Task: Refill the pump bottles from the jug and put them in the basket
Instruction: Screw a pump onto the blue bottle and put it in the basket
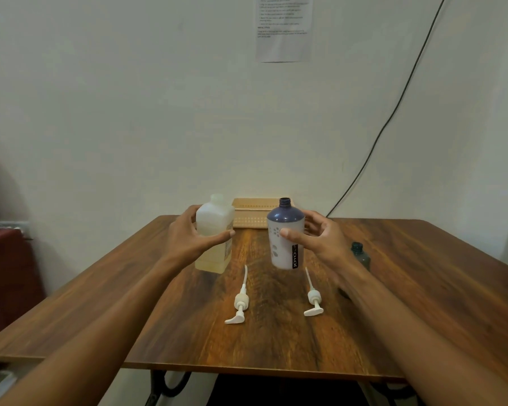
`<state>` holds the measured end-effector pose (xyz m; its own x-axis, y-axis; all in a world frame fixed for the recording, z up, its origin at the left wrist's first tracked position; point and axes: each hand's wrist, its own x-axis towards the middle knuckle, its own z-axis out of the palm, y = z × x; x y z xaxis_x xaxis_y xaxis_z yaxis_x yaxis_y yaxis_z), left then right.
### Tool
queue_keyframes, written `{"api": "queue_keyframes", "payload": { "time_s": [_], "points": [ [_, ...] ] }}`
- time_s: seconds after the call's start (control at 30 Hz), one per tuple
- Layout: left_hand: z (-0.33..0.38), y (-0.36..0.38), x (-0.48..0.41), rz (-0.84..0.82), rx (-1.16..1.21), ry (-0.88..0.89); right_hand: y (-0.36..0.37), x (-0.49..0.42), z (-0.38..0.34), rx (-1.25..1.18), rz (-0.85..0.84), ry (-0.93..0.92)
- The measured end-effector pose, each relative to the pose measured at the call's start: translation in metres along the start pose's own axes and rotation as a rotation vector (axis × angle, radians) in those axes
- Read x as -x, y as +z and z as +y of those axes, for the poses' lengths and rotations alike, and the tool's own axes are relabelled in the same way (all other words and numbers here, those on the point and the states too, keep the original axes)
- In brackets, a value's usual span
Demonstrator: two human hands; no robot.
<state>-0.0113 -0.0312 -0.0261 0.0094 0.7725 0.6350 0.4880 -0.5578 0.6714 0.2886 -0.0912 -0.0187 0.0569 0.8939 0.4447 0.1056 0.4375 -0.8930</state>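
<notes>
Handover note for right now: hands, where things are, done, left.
Left hand: grip around the jug, which stands on the table.
Right hand: open around the blue-topped bottle, not clearly closed on it.
Dark bottle: behind the right wrist, uncapped.
Both pumps lie off, near the front.
Basket at the back.
Done: pumps removed.
Left: fill both, refit pumps, basket them.

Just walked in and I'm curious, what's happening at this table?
A person is refilling pump bottles. The left hand is around the jug of yellowish liquid; the right hand is open beside the uncapped white and blue bottle. Two pump heads lie on the table. The basket waits behind.
</notes>
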Motion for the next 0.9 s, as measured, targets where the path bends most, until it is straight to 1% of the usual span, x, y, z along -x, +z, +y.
{"api": "queue_keyframes", "payload": {
  "time_s": [0.47, 0.9],
  "points": [
    [-0.042, 0.012, 0.007, -0.002, -0.047, -0.113, -0.001, -0.001, 0.005, 0.022, 0.01, 0.0],
    [-0.062, 0.003, 0.012, -0.021, -0.027, -0.138, 0.002, 0.004, 0.002, -0.019, 0.009, 0.01]
  ]
}}
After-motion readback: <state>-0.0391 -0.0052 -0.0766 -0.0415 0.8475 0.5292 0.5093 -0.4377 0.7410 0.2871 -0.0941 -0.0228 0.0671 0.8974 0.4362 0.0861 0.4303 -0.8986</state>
